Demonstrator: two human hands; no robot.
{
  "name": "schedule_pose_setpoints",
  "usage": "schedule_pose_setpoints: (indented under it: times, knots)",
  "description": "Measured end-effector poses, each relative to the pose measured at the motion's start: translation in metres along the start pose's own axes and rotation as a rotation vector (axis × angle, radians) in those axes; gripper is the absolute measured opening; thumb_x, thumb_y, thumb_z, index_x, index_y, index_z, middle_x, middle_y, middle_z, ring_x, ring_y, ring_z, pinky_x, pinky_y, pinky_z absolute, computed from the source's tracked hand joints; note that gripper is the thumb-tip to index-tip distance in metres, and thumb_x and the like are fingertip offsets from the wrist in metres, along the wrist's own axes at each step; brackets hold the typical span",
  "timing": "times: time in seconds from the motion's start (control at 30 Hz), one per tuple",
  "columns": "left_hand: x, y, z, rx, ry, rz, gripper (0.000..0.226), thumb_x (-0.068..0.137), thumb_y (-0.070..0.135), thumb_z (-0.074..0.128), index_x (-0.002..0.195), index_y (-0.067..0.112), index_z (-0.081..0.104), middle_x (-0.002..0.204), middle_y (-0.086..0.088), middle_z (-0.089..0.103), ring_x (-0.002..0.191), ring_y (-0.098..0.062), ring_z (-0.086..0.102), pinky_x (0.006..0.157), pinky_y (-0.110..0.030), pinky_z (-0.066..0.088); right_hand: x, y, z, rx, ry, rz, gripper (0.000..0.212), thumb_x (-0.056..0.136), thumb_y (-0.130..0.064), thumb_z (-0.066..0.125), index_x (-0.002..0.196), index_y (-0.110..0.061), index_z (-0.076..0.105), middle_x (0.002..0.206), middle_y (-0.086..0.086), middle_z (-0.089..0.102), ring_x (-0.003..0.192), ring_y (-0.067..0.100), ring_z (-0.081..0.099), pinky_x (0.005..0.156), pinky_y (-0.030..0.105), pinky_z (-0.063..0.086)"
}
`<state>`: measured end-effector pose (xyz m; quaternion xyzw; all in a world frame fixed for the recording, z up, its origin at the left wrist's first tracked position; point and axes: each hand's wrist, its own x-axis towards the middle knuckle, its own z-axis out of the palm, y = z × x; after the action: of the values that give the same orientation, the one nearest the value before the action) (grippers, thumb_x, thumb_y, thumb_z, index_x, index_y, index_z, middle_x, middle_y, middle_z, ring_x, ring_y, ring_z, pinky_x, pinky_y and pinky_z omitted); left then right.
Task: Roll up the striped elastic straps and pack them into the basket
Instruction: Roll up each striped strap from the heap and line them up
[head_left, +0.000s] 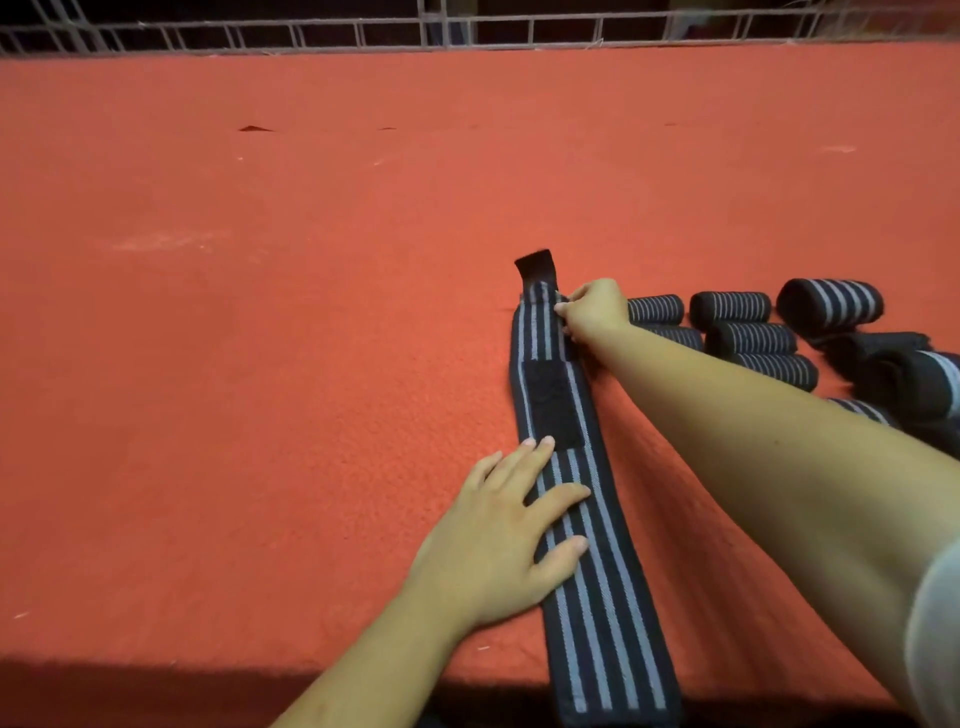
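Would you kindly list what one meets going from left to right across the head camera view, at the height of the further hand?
Bare orange felt table surface → flat black strap with grey stripes → right hand pinching its far end → rolled black-and-grey striped straps → largest rolled strap.

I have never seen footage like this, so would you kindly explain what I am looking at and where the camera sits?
There is no machine here: a person works with bare hands, and the single picture comes from a camera worn on their head, looking forward and down. The orange cloth surface holds one long striped strap laid out flat, running away from the person. The left hand lies flat on it, pressing it down. The right hand pinches the strap's far end, near a black tab. To the right lie several rolled straps. A wire grid runs along the far edge. I see no basket in view.
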<state>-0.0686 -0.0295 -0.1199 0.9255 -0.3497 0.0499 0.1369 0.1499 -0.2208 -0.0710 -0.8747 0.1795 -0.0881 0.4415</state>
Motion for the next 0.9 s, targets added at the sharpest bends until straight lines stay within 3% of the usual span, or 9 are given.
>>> schedule_pose_setpoints:
  times: [0.1,0.23,0.3,0.37,0.53,0.63,0.77,0.9]
  knots:
    - [0.002,-0.001,0.001,-0.005,0.026,0.002,0.053,0.097,0.060,0.035,0.145,0.039,0.042,0.166,-0.006,0.018,0.154,-0.018,0.012,0.124,-0.045,0.012,-0.004,-0.007,0.005,-0.182,-0.044,0.002,0.021,0.089,-0.024,0.068,0.090,-0.004,0.063,0.092,0.015,0.067,0.087,0.031,0.065,0.065,0.032,0.043]
    - [0.002,-0.002,0.004,0.002,0.043,0.006,0.052,0.096,0.060,0.037,0.144,0.038,0.043,0.165,-0.006,0.021,0.153,-0.018,0.015,0.123,-0.046,0.015,-0.001,-0.008,0.008,-0.175,-0.071,0.048,0.031,0.086,-0.029,0.076,0.091,-0.007,0.054,0.094,0.010,0.062,0.090,0.025,0.060,0.072,0.033,0.045]
    - [0.001,-0.002,0.004,0.005,0.031,0.004,0.052,0.096,0.060,0.036,0.144,0.039,0.043,0.165,-0.006,0.021,0.153,-0.018,0.014,0.123,-0.046,0.014,0.001,-0.007,0.008,-0.034,-0.072,0.073,0.035,0.083,-0.030,0.080,0.087,-0.009,0.052,0.092,0.008,0.058,0.088,0.024,0.058,0.077,0.035,0.050]
    - [0.001,-0.002,0.004,0.003,0.018,-0.001,0.053,0.097,0.060,0.035,0.144,0.039,0.042,0.166,-0.006,0.019,0.154,-0.018,0.013,0.123,-0.045,0.013,0.000,-0.013,0.006,0.179,-0.084,0.042,0.027,0.082,-0.023,0.080,0.080,-0.011,0.056,0.090,0.010,0.068,0.087,0.027,0.067,0.079,0.037,0.057]
    - [0.001,-0.002,0.000,0.013,-0.042,-0.015,0.054,0.098,0.062,0.028,0.148,0.043,0.033,0.168,0.000,0.006,0.154,-0.012,0.001,0.125,-0.042,0.004,-0.018,-0.050,-0.022,0.609,-0.207,0.002,0.023,0.094,-0.012,0.067,0.076,-0.014,0.052,0.083,0.011,0.067,0.080,0.027,0.069,0.077,0.043,0.060]
    - [0.002,-0.002,-0.001,0.018,-0.062,-0.017,0.054,0.099,0.061,0.027,0.150,0.044,0.031,0.168,0.004,-0.002,0.153,-0.007,-0.007,0.125,-0.041,0.001,-0.036,-0.067,-0.045,0.679,-0.246,-0.014,0.019,0.095,-0.011,0.065,0.080,-0.012,0.053,0.086,0.014,0.070,0.080,0.028,0.072,0.075,0.046,0.062]
    - [0.002,-0.002,-0.001,0.028,-0.069,-0.022,0.054,0.099,0.061,0.024,0.151,0.045,0.030,0.168,0.007,-0.004,0.152,-0.005,-0.011,0.125,-0.040,0.002,-0.062,-0.075,-0.074,0.733,-0.254,-0.062,0.005,0.095,-0.008,0.064,0.094,-0.003,0.063,0.087,0.014,0.073,0.077,0.025,0.074,0.066,0.036,0.059]
    - [0.001,0.002,-0.004,0.028,-0.038,-0.022,0.055,0.098,0.060,0.026,0.150,0.044,0.033,0.167,0.010,0.007,0.153,-0.004,0.000,0.125,-0.035,0.002,-0.094,-0.072,-0.098,0.724,-0.219,-0.163,0.020,0.094,-0.012,0.067,0.111,-0.001,0.067,0.093,0.010,0.074,0.079,0.020,0.072,0.065,0.031,0.056]
